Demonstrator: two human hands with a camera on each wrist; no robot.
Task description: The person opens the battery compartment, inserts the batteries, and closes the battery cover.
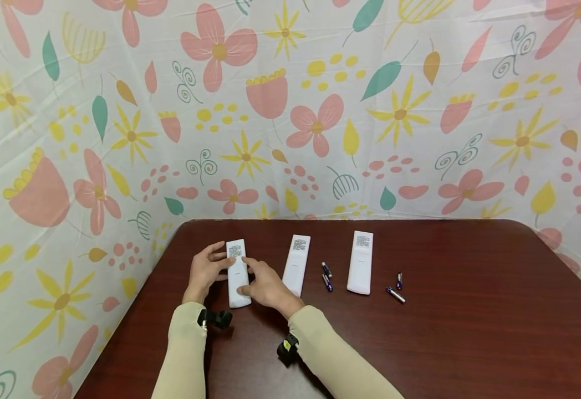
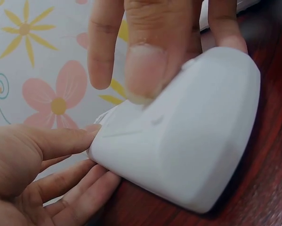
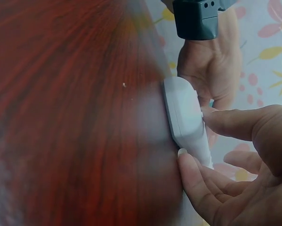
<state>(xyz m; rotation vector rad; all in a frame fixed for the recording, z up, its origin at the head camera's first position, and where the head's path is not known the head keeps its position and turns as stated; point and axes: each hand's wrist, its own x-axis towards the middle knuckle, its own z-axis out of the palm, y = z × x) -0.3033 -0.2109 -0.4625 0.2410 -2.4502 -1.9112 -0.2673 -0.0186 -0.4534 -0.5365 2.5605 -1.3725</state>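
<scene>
A white remote control [image 1: 237, 280] lies with its back up at the left of the table, a printed code sticker near its far end. My left hand [image 1: 205, 270] grips its left edge, thumb over the top and fingers along the side. From the right, my right hand [image 1: 268, 287] holds the same remote control. In the left wrist view, the right thumb [image 2: 145, 70] presses on the back of the remote control [image 2: 202, 127], beside a small notch. The right wrist view shows right-hand fingers [image 3: 195, 176] along the edge of the remote control [image 3: 181, 110].
Two more white remote controls, a middle one [image 1: 296, 266] and a right one [image 1: 360, 263], lie back up on the brown table [image 1: 445, 343]. Two small batteries [image 1: 327, 276] lie between them; two others, including a silver-ended battery [image 1: 396, 295], lie farther right. A flowered cloth [image 1: 315, 127] hangs behind.
</scene>
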